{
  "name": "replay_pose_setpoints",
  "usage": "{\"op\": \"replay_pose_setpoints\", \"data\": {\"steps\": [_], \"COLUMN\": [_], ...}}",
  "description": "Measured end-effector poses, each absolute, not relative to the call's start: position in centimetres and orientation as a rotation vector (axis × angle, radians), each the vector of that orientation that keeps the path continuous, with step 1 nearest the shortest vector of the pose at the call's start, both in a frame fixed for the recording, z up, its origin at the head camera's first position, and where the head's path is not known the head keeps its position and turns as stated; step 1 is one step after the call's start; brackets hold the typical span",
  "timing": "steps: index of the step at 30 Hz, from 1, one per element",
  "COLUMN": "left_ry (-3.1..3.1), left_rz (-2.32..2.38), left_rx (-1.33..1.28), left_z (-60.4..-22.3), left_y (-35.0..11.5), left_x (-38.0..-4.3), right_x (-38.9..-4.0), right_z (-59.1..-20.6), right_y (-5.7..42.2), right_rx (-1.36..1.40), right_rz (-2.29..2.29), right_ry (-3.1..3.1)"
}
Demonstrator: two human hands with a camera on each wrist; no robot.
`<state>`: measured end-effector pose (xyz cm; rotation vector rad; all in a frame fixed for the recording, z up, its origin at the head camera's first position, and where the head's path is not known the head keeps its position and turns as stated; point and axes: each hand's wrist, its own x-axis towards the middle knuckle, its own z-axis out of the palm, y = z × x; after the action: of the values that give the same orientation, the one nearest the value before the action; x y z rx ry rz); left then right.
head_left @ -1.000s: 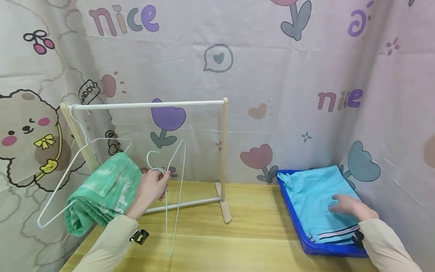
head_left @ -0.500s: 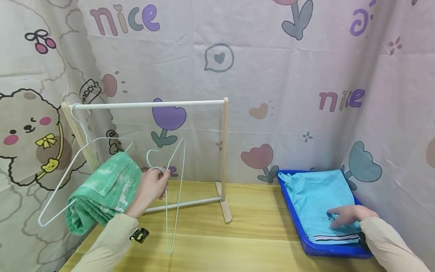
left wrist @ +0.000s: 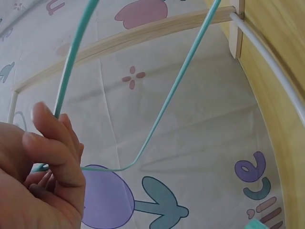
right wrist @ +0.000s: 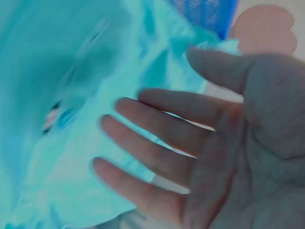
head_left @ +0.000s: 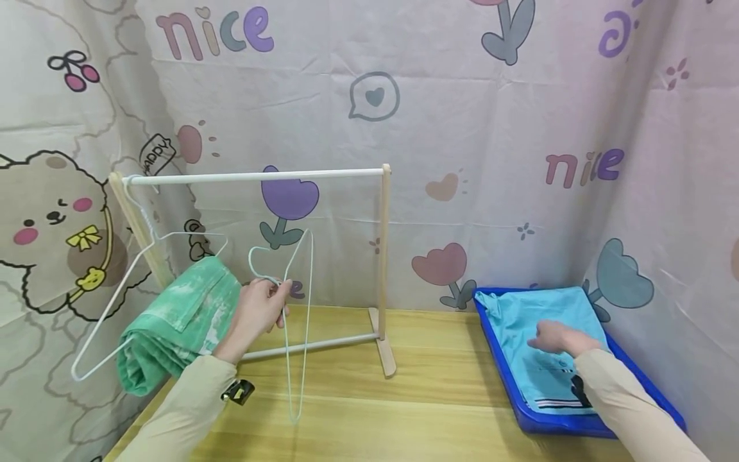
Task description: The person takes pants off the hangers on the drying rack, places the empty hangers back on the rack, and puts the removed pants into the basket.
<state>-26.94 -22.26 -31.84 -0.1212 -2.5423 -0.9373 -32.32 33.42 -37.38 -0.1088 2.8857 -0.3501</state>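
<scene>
My left hand (head_left: 261, 308) pinches a thin mint-green clothes hanger (head_left: 309, 295) near the base of its hook, in front of the rack. The hanger is turned on its side, with its hook up and to the left. In the left wrist view, fingertips and thumb close around the hanger wire (left wrist: 171, 93). My right hand (head_left: 560, 338) is over a folded light blue garment (head_left: 531, 375) with a dark-and-white striped edge. Fingers are spread and relaxed in the right wrist view, with nothing held and the blue cloth (right wrist: 71, 167) beyond them.
The garment lies in a blue plastic tray (head_left: 554, 422) at the right of the wooden table (head_left: 439, 385). A drying rack (head_left: 260, 175) stands at left. From its rail hangs a white hanger (head_left: 108, 307), bearing a folded green-and-white garment (head_left: 179, 314). Printed cloth surrounds the table.
My right hand has moved left and up over the blue garment, uncovering more of the tray's right side. The left hand keeps its hold, with the hanger raised and turned slightly.
</scene>
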Motion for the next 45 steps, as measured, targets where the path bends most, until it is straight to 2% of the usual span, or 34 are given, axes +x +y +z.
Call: {"op": "replay_pose_setpoints", "data": {"steps": [13,27,41,45], "left_ry": [-2.517,-2.457,-2.421,-2.406], "left_rz": [-1.02,-1.059,-1.049,-1.079], "left_rx": [-0.099,-0.072,-0.09,-0.087], "left_z": [-31.2,-30.9,-28.8,-28.4], "left_y": [-22.7,-23.1,-22.7,-22.9], "left_x": [-26.3,-26.1,-27.0,-27.0], "right_x": [-34.5,-35.6,-36.3,-36.8], "right_z": [-37.3,-37.6,-37.6,-37.2], "right_y": [25.1,19.2,12.9,11.3], "right_rx": [-0.302,-0.612,-0.721,-0.836], "right_rz": [-0.481,-0.675,-0.849,-0.853], "right_ry": [3.04,3.116,3.121,3.144]}}
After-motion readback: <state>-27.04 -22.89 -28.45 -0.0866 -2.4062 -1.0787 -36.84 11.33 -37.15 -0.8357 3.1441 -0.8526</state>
